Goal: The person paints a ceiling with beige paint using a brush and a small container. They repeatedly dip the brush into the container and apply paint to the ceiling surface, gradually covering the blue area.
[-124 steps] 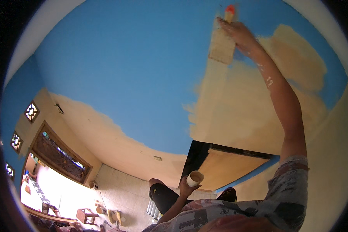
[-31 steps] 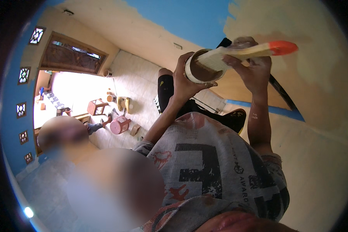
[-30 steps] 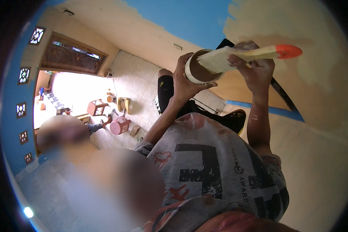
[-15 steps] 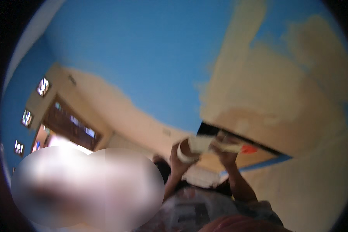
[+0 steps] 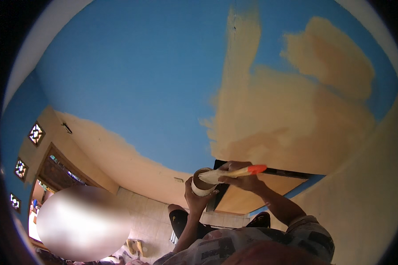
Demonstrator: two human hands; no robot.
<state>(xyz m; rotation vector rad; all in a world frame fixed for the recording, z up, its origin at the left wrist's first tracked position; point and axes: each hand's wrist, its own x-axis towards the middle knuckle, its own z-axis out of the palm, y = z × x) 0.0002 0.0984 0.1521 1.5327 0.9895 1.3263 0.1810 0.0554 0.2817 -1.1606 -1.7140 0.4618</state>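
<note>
My left hand (image 5: pixel 196 199) is closed around a small round paint pot (image 5: pixel 203 189), pale outside with tan-brown paint inside. It tilts toward the wall. My right hand (image 5: pixel 244 179) grips a wide paintbrush (image 5: pixel 257 169) by its light wooden handle, whose end is red. The paint-coated bristles (image 5: pixel 210 177) lie at the pot's mouth; whether they touch the rim I cannot tell. Ahead rises a blue wall (image 5: pixel 150 88), with a large patch of tan paint (image 5: pixel 292 106) on its right part and a tan band along its lower left.
Below the painted patch, a dark-framed tan panel (image 5: pixel 243 194) stands behind my hands. A doorway (image 5: pixel 62 167) with wooden trim and several diamond-shaped openings (image 5: pixel 36 133) lies to the left. The pale tiled floor (image 5: pixel 141 207) shows below, with a small yellowish object (image 5: pixel 139 247) on it.
The view has turned and steadied from a blur. Pot and hands now appear lower and slightly left. Pot and brush stay in the same hands.
</note>
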